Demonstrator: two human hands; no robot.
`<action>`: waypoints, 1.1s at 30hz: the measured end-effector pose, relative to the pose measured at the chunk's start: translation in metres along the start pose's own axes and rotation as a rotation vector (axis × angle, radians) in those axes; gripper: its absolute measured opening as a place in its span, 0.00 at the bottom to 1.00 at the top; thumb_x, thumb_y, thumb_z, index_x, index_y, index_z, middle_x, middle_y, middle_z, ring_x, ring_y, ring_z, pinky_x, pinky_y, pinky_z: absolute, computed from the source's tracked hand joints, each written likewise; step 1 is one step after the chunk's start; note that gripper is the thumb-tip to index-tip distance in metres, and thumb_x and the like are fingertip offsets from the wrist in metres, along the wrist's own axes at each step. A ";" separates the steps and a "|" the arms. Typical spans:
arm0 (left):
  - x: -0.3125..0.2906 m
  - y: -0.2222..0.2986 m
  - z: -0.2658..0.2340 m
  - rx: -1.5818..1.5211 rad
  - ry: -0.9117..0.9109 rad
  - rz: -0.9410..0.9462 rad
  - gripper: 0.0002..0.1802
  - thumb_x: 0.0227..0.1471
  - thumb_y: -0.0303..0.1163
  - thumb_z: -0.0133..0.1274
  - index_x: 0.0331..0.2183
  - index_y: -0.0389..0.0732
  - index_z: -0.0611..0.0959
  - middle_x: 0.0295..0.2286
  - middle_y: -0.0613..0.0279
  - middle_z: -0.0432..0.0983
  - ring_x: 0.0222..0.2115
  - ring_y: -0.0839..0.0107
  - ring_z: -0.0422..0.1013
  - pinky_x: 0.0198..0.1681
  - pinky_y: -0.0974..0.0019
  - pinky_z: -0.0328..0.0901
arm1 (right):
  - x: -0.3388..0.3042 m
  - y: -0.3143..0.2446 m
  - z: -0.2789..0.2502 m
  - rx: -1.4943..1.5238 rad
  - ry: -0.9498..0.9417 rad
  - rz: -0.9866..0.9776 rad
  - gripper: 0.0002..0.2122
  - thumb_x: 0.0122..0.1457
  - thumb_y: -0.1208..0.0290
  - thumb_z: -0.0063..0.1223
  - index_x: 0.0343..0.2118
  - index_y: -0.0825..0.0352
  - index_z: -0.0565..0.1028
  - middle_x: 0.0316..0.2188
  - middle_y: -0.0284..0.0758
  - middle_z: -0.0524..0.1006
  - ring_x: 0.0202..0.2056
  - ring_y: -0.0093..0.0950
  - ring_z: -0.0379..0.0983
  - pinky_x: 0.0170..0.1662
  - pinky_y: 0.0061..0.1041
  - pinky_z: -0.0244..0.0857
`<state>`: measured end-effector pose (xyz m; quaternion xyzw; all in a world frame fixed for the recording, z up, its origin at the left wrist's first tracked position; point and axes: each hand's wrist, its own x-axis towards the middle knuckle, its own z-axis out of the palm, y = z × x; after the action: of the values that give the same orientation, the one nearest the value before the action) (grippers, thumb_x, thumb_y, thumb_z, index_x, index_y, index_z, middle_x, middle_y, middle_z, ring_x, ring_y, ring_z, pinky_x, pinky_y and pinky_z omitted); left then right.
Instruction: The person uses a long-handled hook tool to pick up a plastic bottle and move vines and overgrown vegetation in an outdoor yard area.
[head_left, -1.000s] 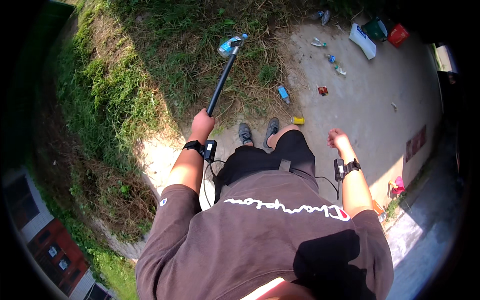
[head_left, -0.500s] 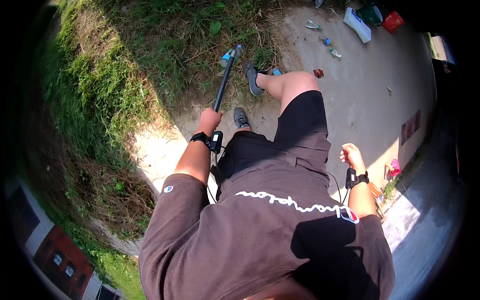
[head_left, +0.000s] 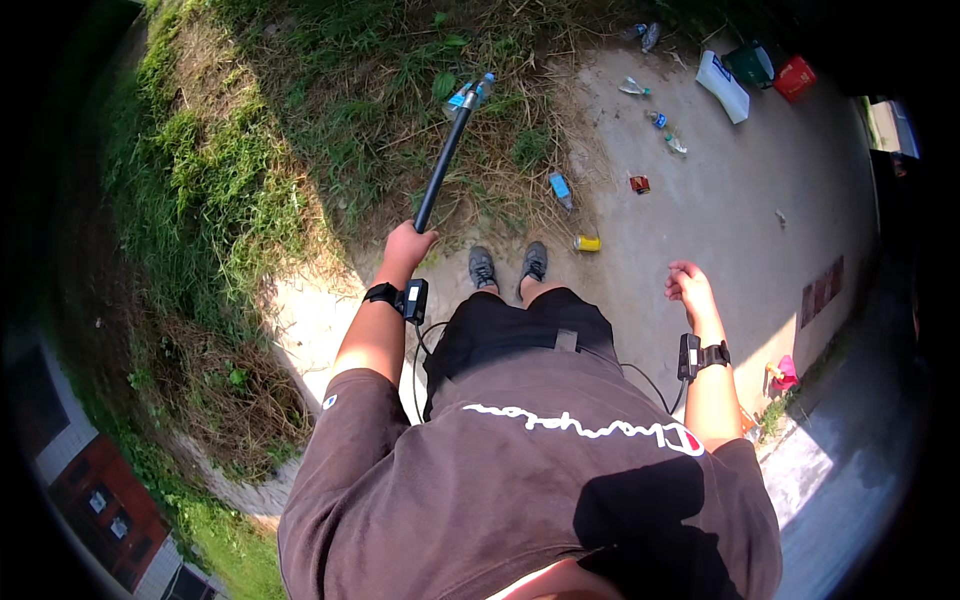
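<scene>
My left hand (head_left: pixel 408 246) is wrapped round a long black pole (head_left: pixel 440 170) with a grey tip, much like a litter picker. The pole stretches away from me over the grass edge. At its far end is a clear plastic bottle (head_left: pixel 457 101) with a blue label; the tip overlaps it, so I cannot tell how it is held. My right hand (head_left: pixel 692 286) hangs in the air over the concrete, holding nothing, its fingers loosely bent and apart. Ahead of my feet lie a blue-labelled bottle (head_left: pixel 561 189) and a yellow can (head_left: pixel 587 243).
Further out on the concrete (head_left: pixel 740 220) are a dark red can (head_left: pixel 640 185) and several small bottles. White (head_left: pixel 724 88), green (head_left: pixel 750 65) and red (head_left: pixel 795 78) bins are at the far right. Grass (head_left: pixel 210 190) covers the left side. A pink item (head_left: pixel 784 373) lies right of my arm.
My raised leg has come down, and both feet now stand side by side. The yellow can has come into view. The pole stays in my left hand with the bottle at its tip.
</scene>
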<state>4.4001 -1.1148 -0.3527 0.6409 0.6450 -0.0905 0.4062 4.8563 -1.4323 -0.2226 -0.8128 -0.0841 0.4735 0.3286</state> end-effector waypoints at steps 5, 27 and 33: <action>0.006 -0.014 0.019 0.202 -0.004 0.172 0.23 0.45 0.45 0.62 0.36 0.35 0.81 0.27 0.48 0.79 0.30 0.53 0.77 0.34 0.55 0.70 | -0.042 0.011 -0.022 0.097 0.075 0.042 0.07 0.62 0.71 0.45 0.39 0.65 0.72 0.23 0.30 0.74 0.22 0.21 0.72 0.27 0.20 0.66; -0.016 0.080 -0.003 -0.428 -0.071 -0.067 0.17 0.52 0.41 0.60 0.29 0.36 0.76 0.14 0.64 0.69 0.12 0.72 0.66 0.16 0.64 0.62 | 0.015 0.080 -0.056 0.002 0.050 0.199 0.12 0.60 0.71 0.44 0.45 0.68 0.71 0.25 0.32 0.74 0.22 0.22 0.71 0.26 0.21 0.66; -0.107 -0.042 0.006 -0.345 0.018 -0.407 0.16 0.51 0.38 0.60 0.25 0.36 0.75 0.13 0.63 0.68 0.10 0.71 0.64 0.13 0.65 0.60 | 0.045 0.075 -0.027 -0.045 -0.187 0.212 0.10 0.60 0.69 0.47 0.43 0.66 0.72 0.24 0.32 0.74 0.22 0.23 0.71 0.28 0.23 0.65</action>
<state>4.3482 -1.2061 -0.3046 0.4202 0.7700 -0.0533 0.4771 4.8899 -1.4820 -0.2914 -0.7767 -0.0388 0.5773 0.2490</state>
